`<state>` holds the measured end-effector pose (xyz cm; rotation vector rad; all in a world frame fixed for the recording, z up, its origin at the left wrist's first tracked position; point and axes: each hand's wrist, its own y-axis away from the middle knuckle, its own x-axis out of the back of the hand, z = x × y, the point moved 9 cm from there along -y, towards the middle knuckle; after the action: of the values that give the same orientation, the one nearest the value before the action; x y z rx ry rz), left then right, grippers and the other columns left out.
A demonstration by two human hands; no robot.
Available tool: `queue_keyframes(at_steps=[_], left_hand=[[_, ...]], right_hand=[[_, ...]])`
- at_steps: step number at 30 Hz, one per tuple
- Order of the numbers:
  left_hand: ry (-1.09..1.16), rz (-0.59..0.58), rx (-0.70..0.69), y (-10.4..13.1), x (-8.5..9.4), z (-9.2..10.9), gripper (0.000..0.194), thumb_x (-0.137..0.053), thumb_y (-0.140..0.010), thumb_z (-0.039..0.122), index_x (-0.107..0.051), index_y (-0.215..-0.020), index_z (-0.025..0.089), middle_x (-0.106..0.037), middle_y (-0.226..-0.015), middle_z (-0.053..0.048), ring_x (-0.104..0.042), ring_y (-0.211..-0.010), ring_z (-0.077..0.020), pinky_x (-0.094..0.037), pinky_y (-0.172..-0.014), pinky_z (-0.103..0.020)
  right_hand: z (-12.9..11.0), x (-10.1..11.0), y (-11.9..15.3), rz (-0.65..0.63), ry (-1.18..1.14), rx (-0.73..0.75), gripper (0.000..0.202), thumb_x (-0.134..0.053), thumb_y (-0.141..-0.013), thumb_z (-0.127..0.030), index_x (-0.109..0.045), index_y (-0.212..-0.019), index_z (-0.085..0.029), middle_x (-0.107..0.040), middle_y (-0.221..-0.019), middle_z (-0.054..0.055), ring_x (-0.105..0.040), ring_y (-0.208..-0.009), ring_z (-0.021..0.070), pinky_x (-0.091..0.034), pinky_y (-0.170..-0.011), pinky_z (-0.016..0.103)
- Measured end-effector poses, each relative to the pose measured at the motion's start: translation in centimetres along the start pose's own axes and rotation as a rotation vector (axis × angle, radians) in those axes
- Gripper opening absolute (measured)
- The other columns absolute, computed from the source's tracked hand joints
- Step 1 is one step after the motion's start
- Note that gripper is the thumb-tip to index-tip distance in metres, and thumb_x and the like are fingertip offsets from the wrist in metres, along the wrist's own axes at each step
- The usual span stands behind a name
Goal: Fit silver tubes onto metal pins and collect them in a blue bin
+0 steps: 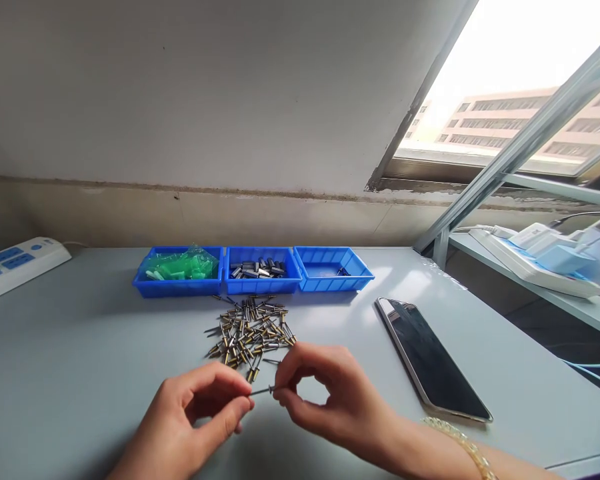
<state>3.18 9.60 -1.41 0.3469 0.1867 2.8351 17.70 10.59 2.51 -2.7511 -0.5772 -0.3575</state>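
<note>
Between my two hands, low in the middle of the head view, a thin metal rivet [261, 391] lies nearly level. My left hand [200, 417] pinches its thin pin end between thumb and fingertips. The other end is pinched by my right hand [330, 393], whose fingertips hide part of it. Just beyond the hands a loose pile of rivets [253, 333] is spread on the grey table [80, 353].
Behind the pile stand three blue bins: one with green bagged pieces [185, 265], one with metal spacers [260, 268], and one with a few small dark parts [343, 272]. A phone [430, 357] lies at the right. Power strips [25, 263] sit at both sides.
</note>
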Motion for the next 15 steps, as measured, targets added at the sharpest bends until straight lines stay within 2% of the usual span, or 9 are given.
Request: queue_keyframes(at_steps=[3, 6, 8, 10, 13, 15], left_hand=[[0.085, -0.049, 0.043, 0.1, -0.8, -0.3, 0.008, -0.069, -0.078, 0.027, -0.071, -0.074, 0.021, -0.070, -0.064, 0.002, -0.065, -0.062, -0.0156, -0.053, -0.064, -0.023], [0.158, -0.165, 0.098, 0.0, -2.1, -0.5, 0.011, -0.069, -0.078, 0.028, -0.072, -0.074, 0.018, -0.071, -0.067, 0.001, -0.064, -0.065, -0.0161, -0.050, -0.066, -0.025], [0.198, -0.254, 0.141, 0.2, -3.1, -0.5, 0.013, -0.071, -0.077, 0.028, -0.071, -0.072, 0.017, -0.070, -0.068, 0.001, -0.062, -0.068, -0.0162, -0.048, -0.067, -0.024], [0.243, -0.328, 0.208, 0.6, -4.1, -0.5, 0.013, -0.074, -0.076, 0.026, -0.069, -0.070, 0.016, -0.067, -0.068, 0.002, -0.061, -0.070, -0.0156, -0.045, -0.065, -0.022], [0.311, -0.441, 0.278, 1.4, -5.4, -0.6, 0.011, -0.078, -0.072, 0.022, -0.070, -0.076, 0.016, -0.068, -0.077, 0.002, -0.062, -0.077, -0.0169, -0.045, -0.067, -0.021], [0.304, -0.457, 0.267, 1.5, -5.4, -0.6, 0.013, -0.077, -0.072, 0.021, -0.071, -0.082, 0.016, -0.070, -0.082, 0.001, -0.063, -0.081, -0.0185, -0.046, -0.071, -0.023]], right_hand=[[-1.4, -0.5, 0.3, 0.000, 0.027, 0.121, 0.013, -0.062, -0.072, -0.003, -0.065, -0.072, -0.016, -0.066, -0.064, 0.000, -0.059, -0.057, 0.0100, -0.050, -0.059, 0.019], [-2.3, -1.3, 0.5, -0.071, -0.034, 0.171, 0.009, -0.066, -0.076, -0.006, -0.070, -0.075, -0.015, -0.065, -0.064, 0.001, -0.059, -0.060, 0.0106, -0.050, -0.061, 0.020], [-2.7, -1.9, 0.6, -0.136, -0.089, 0.191, 0.004, -0.070, -0.080, -0.014, -0.073, -0.076, -0.014, -0.064, -0.068, 0.002, -0.059, -0.063, 0.0110, -0.051, -0.063, 0.021], [-2.8, -2.4, 0.8, -0.181, -0.114, 0.188, 0.011, -0.072, -0.084, -0.024, -0.075, -0.078, -0.014, -0.061, -0.071, 0.002, -0.058, -0.065, 0.0105, -0.051, -0.064, 0.021], [-2.5, -2.6, 0.9, -0.173, -0.100, 0.187, 0.021, -0.071, -0.085, -0.035, -0.075, -0.077, -0.017, -0.054, -0.071, 0.000, -0.055, -0.062, 0.0092, -0.049, -0.060, 0.019], [-2.5, -2.4, 0.9, -0.151, -0.076, 0.207, 0.023, -0.070, -0.086, -0.038, -0.074, -0.076, -0.018, -0.055, -0.068, 0.000, -0.055, -0.062, 0.0098, -0.048, -0.059, 0.019]])
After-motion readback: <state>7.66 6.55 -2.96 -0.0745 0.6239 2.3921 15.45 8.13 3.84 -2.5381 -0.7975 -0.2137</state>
